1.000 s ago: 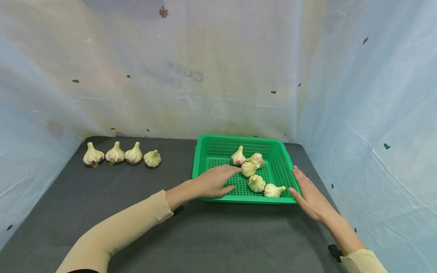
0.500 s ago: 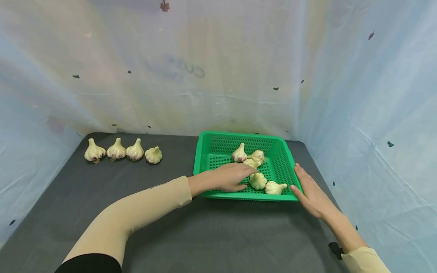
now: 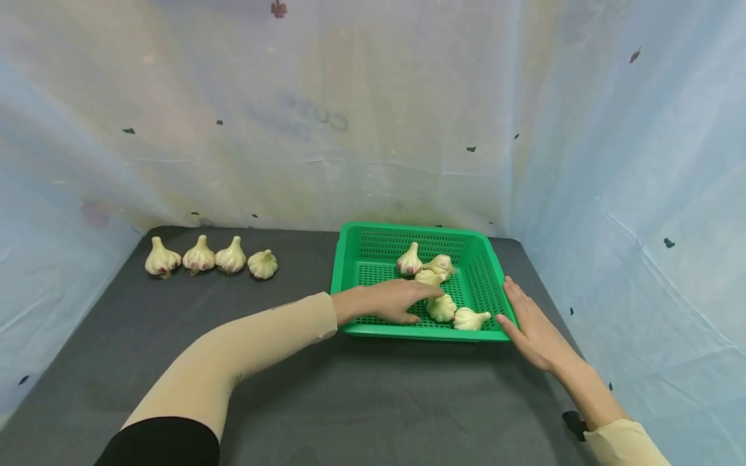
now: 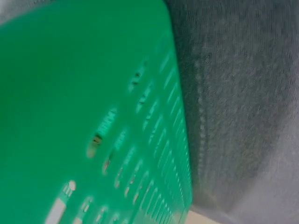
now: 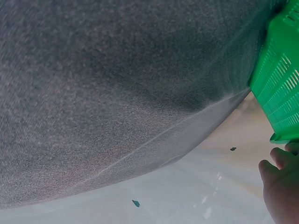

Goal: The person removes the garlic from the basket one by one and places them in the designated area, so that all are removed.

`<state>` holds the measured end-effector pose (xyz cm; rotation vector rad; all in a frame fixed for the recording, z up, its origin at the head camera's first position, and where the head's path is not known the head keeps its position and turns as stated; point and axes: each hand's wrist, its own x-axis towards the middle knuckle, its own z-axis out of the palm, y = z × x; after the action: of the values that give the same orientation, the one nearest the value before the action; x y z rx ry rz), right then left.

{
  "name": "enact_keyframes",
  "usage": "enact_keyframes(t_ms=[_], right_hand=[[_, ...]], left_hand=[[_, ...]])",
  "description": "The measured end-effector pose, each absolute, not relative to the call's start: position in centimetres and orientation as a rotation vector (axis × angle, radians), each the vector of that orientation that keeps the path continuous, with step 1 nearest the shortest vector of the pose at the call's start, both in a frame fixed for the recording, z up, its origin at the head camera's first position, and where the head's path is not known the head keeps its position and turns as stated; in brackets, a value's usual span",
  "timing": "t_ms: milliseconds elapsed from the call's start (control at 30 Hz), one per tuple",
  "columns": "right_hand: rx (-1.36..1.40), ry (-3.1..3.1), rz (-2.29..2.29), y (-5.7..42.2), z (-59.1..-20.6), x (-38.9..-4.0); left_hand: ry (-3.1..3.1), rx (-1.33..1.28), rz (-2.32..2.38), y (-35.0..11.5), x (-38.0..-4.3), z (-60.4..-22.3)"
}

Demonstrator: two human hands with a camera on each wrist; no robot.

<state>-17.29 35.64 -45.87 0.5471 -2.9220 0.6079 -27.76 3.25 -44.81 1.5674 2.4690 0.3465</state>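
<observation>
In the head view a green plastic basket [image 3: 402, 331] with slotted walls holds several whole garlic bulbs. My left hand [image 3: 392, 301] reaches in over its near left side, fingers extended. The fingertips lie right at the top of one garlic bulb [image 3: 443, 309], with the thumb apart to its left. Another bulb [image 3: 430, 277] is partly hidden behind the fingers. At the basket's right side, my right hand [image 3: 535, 333] rests along the rim with straight fingers and the thumb at the near corner. The left wrist view is filled by the basket wall [image 4: 93, 70]; no fingers show there.
A row of several garlic bulbs [image 3: 199, 256] stands at the far left of the dark grey table [image 3: 373, 401]. Translucent plastic sheeting [image 3: 396, 116] hangs along the back and both sides, close behind the basket.
My left hand has moved rightward across the basket, from its left part to the garlic bulb near the middle. The right hand stays at the rim. The bulbs keep their places.
</observation>
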Motion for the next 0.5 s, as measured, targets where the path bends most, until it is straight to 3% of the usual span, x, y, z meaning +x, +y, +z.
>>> enact_keyframes(t_ms=[500], right_hand=[[0.545,-2.919,0.612,35.6,-45.8,-17.2]], left_hand=[[2.458,1.664,0.352,3.1,-27.7,-46.2]])
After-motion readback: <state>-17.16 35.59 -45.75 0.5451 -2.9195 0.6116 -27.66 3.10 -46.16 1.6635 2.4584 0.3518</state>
